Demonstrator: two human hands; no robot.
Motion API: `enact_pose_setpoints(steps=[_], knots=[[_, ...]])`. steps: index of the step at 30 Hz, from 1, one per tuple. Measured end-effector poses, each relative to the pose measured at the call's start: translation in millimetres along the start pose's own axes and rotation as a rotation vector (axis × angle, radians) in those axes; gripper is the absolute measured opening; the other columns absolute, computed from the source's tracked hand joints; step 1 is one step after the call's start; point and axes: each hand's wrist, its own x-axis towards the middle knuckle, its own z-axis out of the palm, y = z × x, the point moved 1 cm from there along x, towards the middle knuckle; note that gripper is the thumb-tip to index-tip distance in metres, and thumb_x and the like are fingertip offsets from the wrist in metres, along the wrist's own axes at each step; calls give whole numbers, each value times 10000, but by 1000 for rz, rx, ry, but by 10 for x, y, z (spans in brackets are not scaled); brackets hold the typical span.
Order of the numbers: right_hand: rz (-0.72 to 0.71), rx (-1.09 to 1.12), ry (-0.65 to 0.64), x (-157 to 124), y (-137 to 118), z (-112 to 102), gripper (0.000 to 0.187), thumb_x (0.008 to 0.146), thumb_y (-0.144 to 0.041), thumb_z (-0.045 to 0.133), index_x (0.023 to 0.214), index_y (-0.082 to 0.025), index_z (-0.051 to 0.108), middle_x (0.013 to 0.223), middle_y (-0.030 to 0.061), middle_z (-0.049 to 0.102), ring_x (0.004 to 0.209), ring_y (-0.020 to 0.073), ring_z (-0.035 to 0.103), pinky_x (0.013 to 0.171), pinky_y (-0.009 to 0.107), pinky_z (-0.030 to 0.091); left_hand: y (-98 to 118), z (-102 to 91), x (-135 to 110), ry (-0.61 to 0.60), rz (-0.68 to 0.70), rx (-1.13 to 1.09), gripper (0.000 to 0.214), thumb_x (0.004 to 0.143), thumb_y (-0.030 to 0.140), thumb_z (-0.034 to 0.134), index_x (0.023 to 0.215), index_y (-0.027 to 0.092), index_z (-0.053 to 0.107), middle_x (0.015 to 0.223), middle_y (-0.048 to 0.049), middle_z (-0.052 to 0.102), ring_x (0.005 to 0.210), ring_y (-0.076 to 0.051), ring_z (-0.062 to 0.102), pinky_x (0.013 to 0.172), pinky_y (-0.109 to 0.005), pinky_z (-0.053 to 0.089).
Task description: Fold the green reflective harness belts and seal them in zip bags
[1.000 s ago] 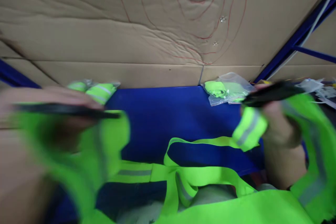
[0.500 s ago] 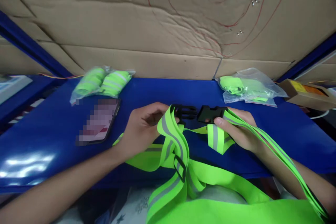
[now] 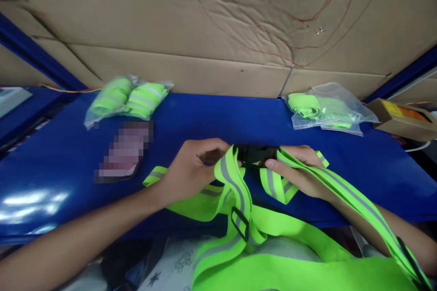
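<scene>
Between my hands is a black plastic side-release buckle (image 3: 256, 153), its two halves pushed together. My left hand (image 3: 196, 163) pinches the left half, where a lime-green strap with a grey reflective stripe (image 3: 229, 173) loops through. My right hand (image 3: 303, 173) grips the right half, thumb on its front edge. From that side a second green strap (image 3: 355, 191) runs down to the right. A black strap slider (image 3: 240, 224) sits on the left strap. Wide green bands (image 3: 293, 273) hang over the table's front edge towards me.
On the blue table (image 3: 211, 118) lie a phone with a blurred-out screen (image 3: 126, 148), a clear bag with two green rolls (image 3: 129, 97) at back left, and more bagged green straps (image 3: 327, 107) at back right. A small cardboard box (image 3: 403, 118) stands far right. Cardboard (image 3: 153, 22) walls the back.
The two buckle halves, apart half a second ago, have come together, the prongs now inside the right half. My hands have moved closer to each other. The view has shifted slightly.
</scene>
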Motion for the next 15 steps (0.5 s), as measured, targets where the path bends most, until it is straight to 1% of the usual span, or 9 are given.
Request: enact_pose_setpoints(steps=[4, 6, 7, 8, 9, 10, 11, 12, 15], knots=[[7, -4, 5, 6, 44, 72, 394, 996, -369, 615, 669, -177, 509, 588, -52, 399, 510, 61, 372, 463, 204, 309, -44, 52, 23, -25, -8, 10, 167, 817, 279, 845, 822, 176, 714, 732, 29, 719, 647, -91, 650, 588, -166, 487], [-10, -26, -17, 16, 67, 36, 299, 980, -381, 649, 768, -173, 616, 630, -42, 505, 550, 77, 488, 499, 192, 398, -60, 59, 27, -27, 16, 4, 157, 830, 270, 834, 851, 180, 707, 762, 30, 727, 659, -89, 655, 594, -165, 487], [-46, -40, -65, 18, 79, -8, 223, 963, -390, 681, 897, -177, 682, 717, -23, 605, 641, 104, 594, 572, 194, 479, -60, 54, 23, -23, 39, 15, 145, 841, 264, 823, 861, 184, 705, 778, 28, 731, 667, -90, 658, 596, -168, 489], [-94, -62, -144, 15, 91, -70, 248, 947, -394, 707, 1084, -187, 710, 880, 9, 701, 811, 147, 689, 701, 216, 556, -55, 40, 17, -10, 74, 38, 129, 852, 259, 812, 871, 189, 706, 796, 26, 734, 676, -91, 662, 601, -172, 492], [-144, -96, -236, 7, 103, -151, 380, 947, -383, 710, 1283, -209, 672, 1102, 46, 737, 1030, 193, 715, 866, 257, 587, -43, 20, 9, 11, 120, 73, 109, 863, 252, 801, 886, 194, 711, 822, 20, 739, 695, -96, 669, 613, -178, 500], [-182, -143, -318, -4, 112, -247, 504, 960, -362, 695, 1438, -241, 588, 1320, 67, 693, 1237, 225, 662, 1025, 305, 558, -23, -8, 2, 38, 175, 118, 91, 872, 244, 791, 906, 200, 719, 854, 10, 745, 722, -103, 679, 630, -187, 512], [-203, -195, -362, -15, 113, -356, 550, 989, -327, 650, 1520, -273, 517, 1464, 65, 617, 1361, 231, 591, 1128, 336, 506, 4, -40, -3, 72, 245, 165, 84, 876, 236, 786, 925, 203, 726, 884, -2, 750, 749, -113, 689, 647, -199, 524], [-194, -241, -330, -19, 100, -473, 519, 1018, -281, 593, 1529, -310, 509, 1510, 42, 586, 1389, 214, 571, 1163, 342, 482, 42, -75, -6, 109, 330, 211, 94, 875, 227, 786, 947, 205, 731, 907, -13, 755, 774, -124, 698, 663, -211, 536], [-138, -259, 25, 38, -87, -779, 386, 1054, -290, 529, 1418, -381, 620, 1340, -16, 705, 1190, 166, 695, 1060, 299, 557, 226, -166, 16, 213, 569, 361, 142, 873, 185, 783, 1002, 221, 737, 940, -22, 765, 809, -140, 709, 699, -246, 560]])
